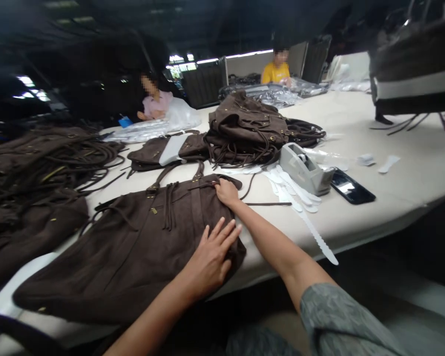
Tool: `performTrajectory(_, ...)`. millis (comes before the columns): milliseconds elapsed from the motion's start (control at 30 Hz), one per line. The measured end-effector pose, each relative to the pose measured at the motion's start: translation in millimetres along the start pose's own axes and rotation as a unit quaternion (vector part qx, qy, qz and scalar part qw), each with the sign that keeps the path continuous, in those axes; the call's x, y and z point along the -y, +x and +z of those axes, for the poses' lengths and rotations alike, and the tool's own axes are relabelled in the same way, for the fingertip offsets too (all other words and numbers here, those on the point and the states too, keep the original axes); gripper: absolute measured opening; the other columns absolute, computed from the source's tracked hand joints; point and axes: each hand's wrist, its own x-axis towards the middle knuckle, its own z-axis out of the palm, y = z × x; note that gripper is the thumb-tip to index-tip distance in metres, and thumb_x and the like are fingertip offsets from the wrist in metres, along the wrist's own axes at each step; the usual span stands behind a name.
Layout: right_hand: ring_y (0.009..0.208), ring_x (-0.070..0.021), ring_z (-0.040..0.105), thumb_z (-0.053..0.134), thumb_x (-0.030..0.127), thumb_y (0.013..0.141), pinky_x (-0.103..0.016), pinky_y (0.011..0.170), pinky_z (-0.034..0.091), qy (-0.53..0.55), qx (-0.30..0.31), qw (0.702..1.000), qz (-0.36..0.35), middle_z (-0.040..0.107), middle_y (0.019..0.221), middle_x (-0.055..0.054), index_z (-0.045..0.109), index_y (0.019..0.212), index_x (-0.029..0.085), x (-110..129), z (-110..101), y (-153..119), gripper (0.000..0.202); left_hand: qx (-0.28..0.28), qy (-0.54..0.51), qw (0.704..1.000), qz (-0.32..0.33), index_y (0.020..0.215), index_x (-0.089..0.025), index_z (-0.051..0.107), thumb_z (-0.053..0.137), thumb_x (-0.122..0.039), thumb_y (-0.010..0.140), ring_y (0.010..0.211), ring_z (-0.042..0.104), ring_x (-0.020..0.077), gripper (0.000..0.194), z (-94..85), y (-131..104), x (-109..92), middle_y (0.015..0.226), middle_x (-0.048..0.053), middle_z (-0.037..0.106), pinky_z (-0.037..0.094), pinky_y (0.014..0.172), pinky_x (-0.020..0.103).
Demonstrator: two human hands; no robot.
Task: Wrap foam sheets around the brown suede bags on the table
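A dark brown handbag [133, 257] lies flat on the table in front of me, its handles and thin tassel cords toward the far side. My left hand [212, 254] rests on the bag near its right end, fingers spread against the fabric. At the bag's upper right corner, my right hand [227, 192] is closed on the top edge, beside the zipper; the fingertips are partly hidden. From that corner a thin dark cord [269, 203] runs right across the table.
Brown bags [241, 123] are piled behind, one wrapped with a white band [172, 148]. More bags [40, 163] fill the left. White paper strips [292, 190], a grey tape dispenser [306, 170] and a phone [352, 187] lie right. Two people sit across the table; another bag [415, 69] hangs far right.
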Motion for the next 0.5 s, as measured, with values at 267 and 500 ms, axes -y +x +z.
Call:
performTrajectory(267, 0.115, -0.031, 0.056, 0.042, 0.032, 0.097, -0.041, 0.094, 0.044, -0.087, -0.134, 0.987, -0.023, 0.055, 0.129, -0.021, 0.025, 0.15, 0.012, 5, 5, -16, 0.059, 0.016, -0.033, 0.999, 0.037, 0.153, -0.024, 0.019, 0.058, -0.03, 0.082, 0.147, -0.005, 0.0352, 0.081, 10.0, -9, -22, 0.161, 0.01, 0.014, 0.011, 0.118, 0.06)
performTrajectory(500, 0.146, -0.0192, 0.02, 0.024, 0.015, 0.097, -0.034, 0.118, 0.017, -0.184, 0.026, 0.964, -0.19, 0.028, 0.156, -0.014, 0.037, 0.147, 0.008, -6, 4, 0, 0.052, -0.031, -0.111, 0.993, 0.039, 0.153, -0.011, 0.017, 0.059, -0.042, 0.084, 0.148, 0.003, 0.0294, 0.086, 16.5, -17, -18, 0.159, 0.013, 0.018, 0.012, 0.122, 0.05)
